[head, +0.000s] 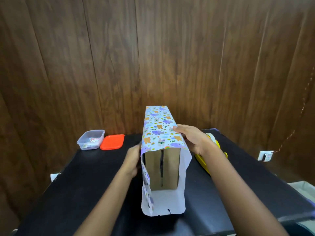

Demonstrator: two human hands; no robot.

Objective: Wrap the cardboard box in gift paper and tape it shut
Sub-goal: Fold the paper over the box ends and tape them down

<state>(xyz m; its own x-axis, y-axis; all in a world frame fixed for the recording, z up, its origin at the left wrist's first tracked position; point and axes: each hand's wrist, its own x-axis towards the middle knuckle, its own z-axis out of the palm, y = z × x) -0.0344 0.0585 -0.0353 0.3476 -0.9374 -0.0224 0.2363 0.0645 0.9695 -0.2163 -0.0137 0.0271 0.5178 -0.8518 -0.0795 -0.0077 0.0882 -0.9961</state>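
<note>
Cardboard box point(162, 169) stands on edge mid-table, long axis running near to far, w/ gift paper point(159, 132) wrapped over its top and down both sides. Paper is printed w/ elephants, bears, rainbows; white underside shows where it overhangs the near end. That near end is open: bare brown cardboard w/ a dark vertical seam visible, paper flaps sticking out toward the camera, one lying flat on the black table point(85, 184), edge a bit torn.

Left hand point(132, 161) is flat against the left side of the paper, fingers mostly hidden behind the flap, so can't tell if it pinches anything or just presses. Right hand point(192, 140) is on the top right edge of the box, thumb on top of the paper, fingers curled down the right side, gripping the paper against the box.

Far left: clear plastic container point(90, 139), lid off, holding small bits incl. something red/white; too small to ID. Its orange lid point(112, 142) lies flat just right of it, touching or nearly so.

Right of the box, partly behind the right wrist: yellow tape dispenser point(203, 161) w/ a tape roll point(211, 137) at its far end.

Dark wood-panel wall point(153, 57) behind.
</note>
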